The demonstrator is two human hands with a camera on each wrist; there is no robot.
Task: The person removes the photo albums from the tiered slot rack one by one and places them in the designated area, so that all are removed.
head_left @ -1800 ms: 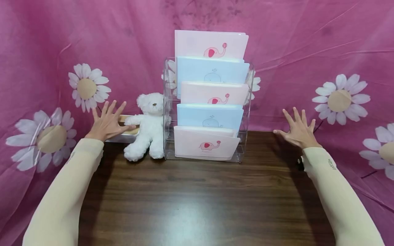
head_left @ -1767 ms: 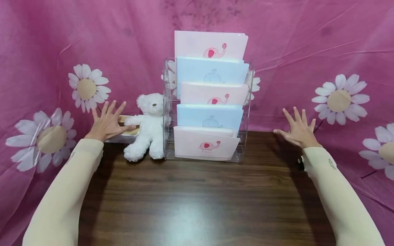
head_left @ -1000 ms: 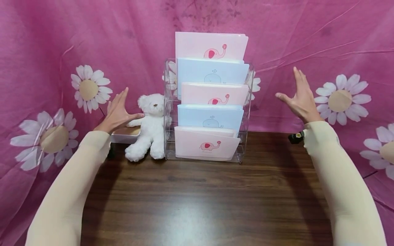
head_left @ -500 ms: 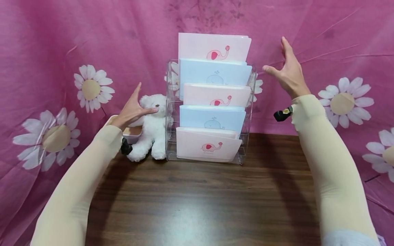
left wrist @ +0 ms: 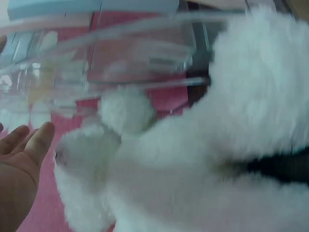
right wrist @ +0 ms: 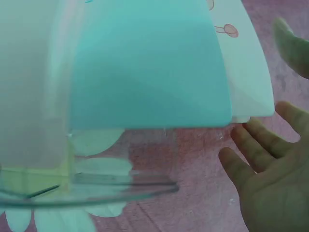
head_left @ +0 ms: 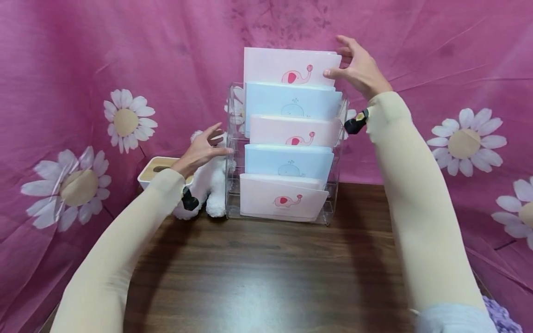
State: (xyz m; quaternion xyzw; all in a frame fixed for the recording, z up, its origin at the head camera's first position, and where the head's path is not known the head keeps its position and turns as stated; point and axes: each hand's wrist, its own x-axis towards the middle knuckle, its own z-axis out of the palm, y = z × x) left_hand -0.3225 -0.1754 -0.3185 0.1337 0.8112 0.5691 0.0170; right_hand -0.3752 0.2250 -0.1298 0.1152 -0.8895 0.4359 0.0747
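Observation:
A clear acrylic rack (head_left: 230,194) holds several pink and blue folders in stepped tiers. At its top, my right hand (head_left: 363,73) is at the right edge of the rearmost pink folder (head_left: 266,64), thumb in front and fingers behind. In the right wrist view, the thumb stands apart from this pink folder (right wrist: 251,77), and the fingertips lie close to its corner; contact is unclear. My left hand (head_left: 200,152), holding nothing, is by the rack's left side and hides the head of a white teddy bear (head_left: 216,189). Its fingers are extended in the left wrist view.
Left of the bear stands a white box with a slotted wooden lid (head_left: 168,162). A pink curtain with daisies (head_left: 175,60) hangs behind the dark wooden table (head_left: 266,263). Small black cameras (head_left: 356,124) sit at both wrists.
Both hands have lifted from their spread positions at the sides and moved inward. The right rose to the top pink folder; the left came across the bear to the rack. The folders stay in place.

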